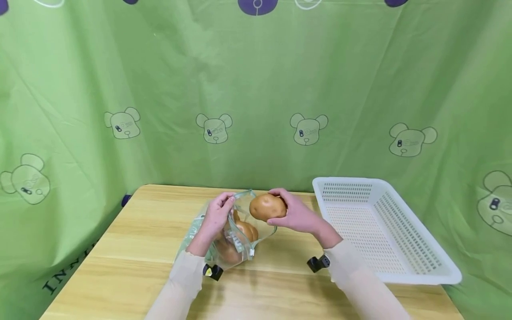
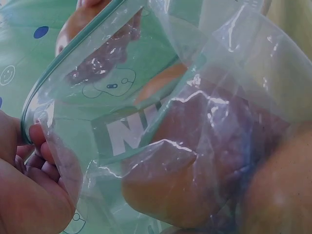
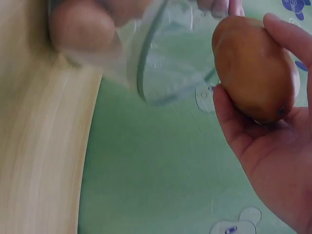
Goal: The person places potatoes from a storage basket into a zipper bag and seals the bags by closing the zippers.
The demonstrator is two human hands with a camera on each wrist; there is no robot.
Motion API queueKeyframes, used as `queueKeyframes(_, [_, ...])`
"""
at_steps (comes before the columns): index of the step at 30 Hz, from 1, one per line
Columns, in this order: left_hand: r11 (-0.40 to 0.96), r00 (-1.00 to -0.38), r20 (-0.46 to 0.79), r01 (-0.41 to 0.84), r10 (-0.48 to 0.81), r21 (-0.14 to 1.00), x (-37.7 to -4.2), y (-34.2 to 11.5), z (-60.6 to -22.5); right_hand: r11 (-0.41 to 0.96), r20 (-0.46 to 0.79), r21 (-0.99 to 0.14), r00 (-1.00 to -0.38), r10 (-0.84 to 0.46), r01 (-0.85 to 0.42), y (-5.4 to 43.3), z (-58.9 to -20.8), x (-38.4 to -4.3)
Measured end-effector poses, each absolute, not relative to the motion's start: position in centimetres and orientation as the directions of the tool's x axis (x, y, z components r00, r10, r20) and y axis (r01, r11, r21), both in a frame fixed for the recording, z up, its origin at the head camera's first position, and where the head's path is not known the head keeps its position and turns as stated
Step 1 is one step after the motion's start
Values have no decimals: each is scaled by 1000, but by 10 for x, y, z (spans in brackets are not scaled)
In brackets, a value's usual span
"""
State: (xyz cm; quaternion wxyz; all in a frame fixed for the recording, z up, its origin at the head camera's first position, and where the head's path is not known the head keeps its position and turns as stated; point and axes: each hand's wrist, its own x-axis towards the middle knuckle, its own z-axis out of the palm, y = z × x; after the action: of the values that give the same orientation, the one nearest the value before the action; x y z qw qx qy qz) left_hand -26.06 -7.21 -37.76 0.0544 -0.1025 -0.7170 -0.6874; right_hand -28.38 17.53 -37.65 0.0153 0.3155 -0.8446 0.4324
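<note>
My left hand (image 1: 218, 214) pinches the rim of a clear zip bag (image 1: 188, 238), whose green-edged mouth gapes toward the right. Inside the bag lie several brown potatoes (image 1: 247, 230), seen through the plastic in the left wrist view as well. A single potato (image 1: 267, 207) is in my right hand (image 1: 297, 213), thumb and fingers curled round it, right at the bag's mouth. From the right wrist view, the held potato (image 3: 256, 68) shows a smooth tan skin with a small dark dimple.
To the right on the wooden table (image 1: 132, 231) stands a white perforated plastic basket (image 1: 420, 231), close to my right forearm. A green curtain (image 1: 256, 89) with bear-head prints hangs behind the table's back edge.
</note>
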Motion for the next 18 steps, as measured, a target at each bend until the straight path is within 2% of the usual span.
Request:
queueKeyframes(7, [26,-968,241,243,73,970,-260,-73,-376,457,380,-624,-757,-532,-634,153,-387,-289])
queueKeyframes(15, [36,-969,235,238,79,971,-258,-73,-375,481,357,-667,-810,-465,-569,140,-395,-285])
queueKeyframes(18, [42,-968,239,243,77,969,-259,-74,-375,516,364,-631,-808,-463,-580,135,-398,-285])
